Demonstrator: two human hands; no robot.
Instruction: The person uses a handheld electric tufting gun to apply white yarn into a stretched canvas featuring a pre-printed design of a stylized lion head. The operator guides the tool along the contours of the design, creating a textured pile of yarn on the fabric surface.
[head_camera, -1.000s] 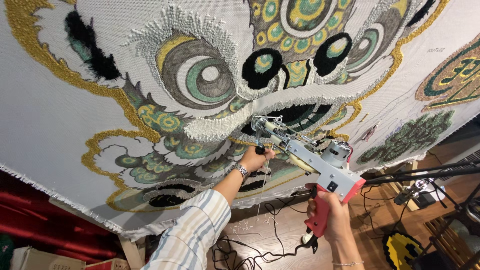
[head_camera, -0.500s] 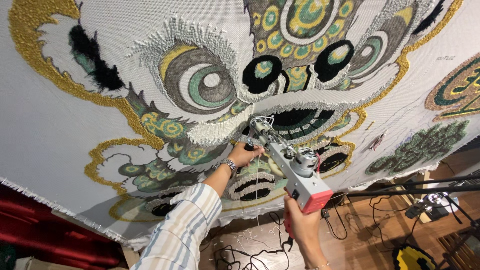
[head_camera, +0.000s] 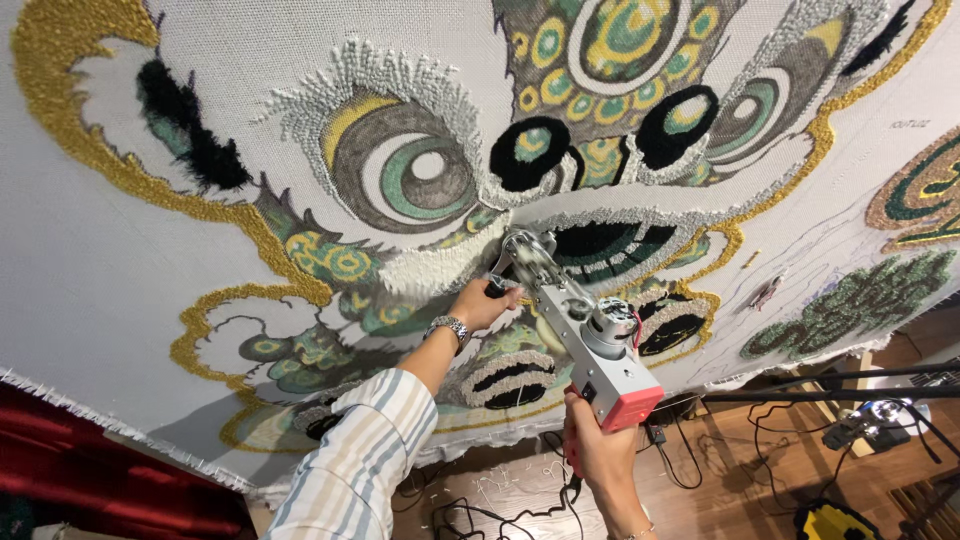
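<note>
Fingers (head_camera: 497, 291) partly hidden behind tufting gun (head_camera: 585, 335)

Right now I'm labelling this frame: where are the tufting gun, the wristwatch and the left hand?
tufting gun (head_camera: 600, 350), head view, on its grey body.
wristwatch (head_camera: 450, 327), head view, on its metal band.
left hand (head_camera: 482, 303), head view, on its back.

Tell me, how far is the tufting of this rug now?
Eyes, gold outline and black nostrils are already filled. The tufting gun, held by left hand and right hand, works the white band. Bare cloth at right is left.
</note>
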